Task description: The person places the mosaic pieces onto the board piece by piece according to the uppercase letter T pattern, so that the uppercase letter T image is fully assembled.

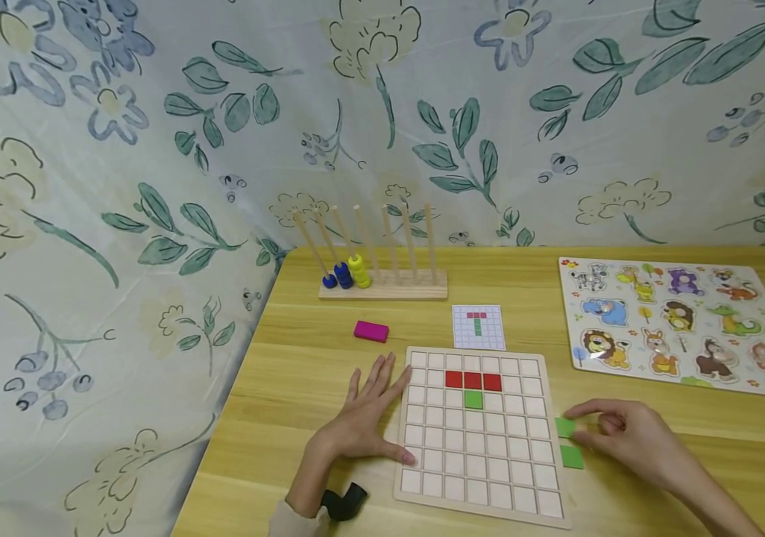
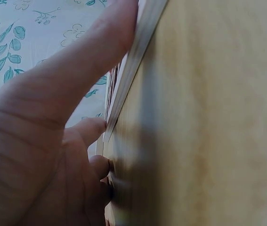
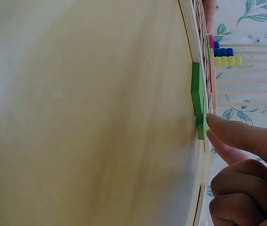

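Note:
A wooden grid board [image 1: 404, 425] lies on the table with square white cells. Three red tiles [image 1: 473, 380] form a row in its upper part, and one green tile [image 1: 473, 400] sits directly below the middle red one. My left hand [image 1: 362, 421] is spread at the board's left edge, thumb and index finger touching the frame. Beside the right edge, my right hand [image 1: 631, 436] pinches a loose green tile [image 1: 564, 426] between thumb and index finger, the other fingers curled in. Another loose green tile [image 1: 572, 457] lies just nearer to me, seen also in the right wrist view.
Above the board lies a pattern card [image 1: 479, 328] showing a red and green T. A magenta block [image 1: 371, 331] is left of it. Behind stands a peg rack [image 1: 382, 287] with blue and yellow beads. An animal puzzle [image 1: 684, 324] lies right; a black object [image 1: 345, 502] is near my left wrist.

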A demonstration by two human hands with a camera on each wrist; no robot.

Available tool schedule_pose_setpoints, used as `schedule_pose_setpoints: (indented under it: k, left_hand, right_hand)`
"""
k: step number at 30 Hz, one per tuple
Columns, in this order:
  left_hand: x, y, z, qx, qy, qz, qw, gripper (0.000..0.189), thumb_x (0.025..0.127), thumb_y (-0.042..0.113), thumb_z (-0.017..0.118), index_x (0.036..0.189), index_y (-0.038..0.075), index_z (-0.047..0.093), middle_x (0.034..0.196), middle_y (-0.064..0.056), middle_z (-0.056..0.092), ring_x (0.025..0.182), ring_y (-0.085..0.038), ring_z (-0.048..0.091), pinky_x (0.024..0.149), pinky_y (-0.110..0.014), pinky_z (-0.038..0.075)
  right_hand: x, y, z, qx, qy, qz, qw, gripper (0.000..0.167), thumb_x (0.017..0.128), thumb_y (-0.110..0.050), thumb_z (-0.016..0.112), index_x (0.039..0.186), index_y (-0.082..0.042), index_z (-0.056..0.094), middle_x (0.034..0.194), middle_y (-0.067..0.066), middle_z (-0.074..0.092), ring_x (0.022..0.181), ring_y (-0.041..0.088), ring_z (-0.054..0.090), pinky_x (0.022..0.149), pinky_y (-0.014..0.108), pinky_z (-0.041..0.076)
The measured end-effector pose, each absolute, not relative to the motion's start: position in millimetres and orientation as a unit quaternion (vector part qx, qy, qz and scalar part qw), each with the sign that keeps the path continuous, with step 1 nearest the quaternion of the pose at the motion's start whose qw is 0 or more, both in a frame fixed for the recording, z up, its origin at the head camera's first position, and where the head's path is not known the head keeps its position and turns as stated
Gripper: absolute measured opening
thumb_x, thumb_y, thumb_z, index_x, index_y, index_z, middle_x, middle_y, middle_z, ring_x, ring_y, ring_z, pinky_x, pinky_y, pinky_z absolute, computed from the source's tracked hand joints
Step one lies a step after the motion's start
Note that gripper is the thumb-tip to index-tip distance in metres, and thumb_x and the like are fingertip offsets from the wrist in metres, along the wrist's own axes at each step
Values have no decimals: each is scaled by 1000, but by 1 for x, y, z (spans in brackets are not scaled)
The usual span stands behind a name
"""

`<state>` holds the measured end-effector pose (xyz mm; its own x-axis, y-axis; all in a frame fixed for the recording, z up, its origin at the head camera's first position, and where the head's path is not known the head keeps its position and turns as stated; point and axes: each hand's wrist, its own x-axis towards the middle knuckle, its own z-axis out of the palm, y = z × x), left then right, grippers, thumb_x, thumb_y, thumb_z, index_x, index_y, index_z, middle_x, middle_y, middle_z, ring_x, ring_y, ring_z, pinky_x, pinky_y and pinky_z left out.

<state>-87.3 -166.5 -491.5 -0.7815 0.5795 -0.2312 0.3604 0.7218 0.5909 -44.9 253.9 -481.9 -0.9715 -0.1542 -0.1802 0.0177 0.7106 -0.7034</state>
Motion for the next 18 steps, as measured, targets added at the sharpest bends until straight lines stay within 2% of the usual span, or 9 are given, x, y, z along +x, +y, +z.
schedule_pose_setpoints:
  k: [18]
  left_hand:
    - [-88, -167, -491, 259, 904, 269, 207, 133, 73, 56, 90, 168, 24, 3, 174, -8, -17, 162, -28, -19, 126, -65, -17]
  right_hand:
    - [-47, 253, -482, -37, 923, -365, 119, 27, 86, -24, 84, 110, -14, 78, 60, -11, 34, 49, 1, 31, 48, 25, 35]
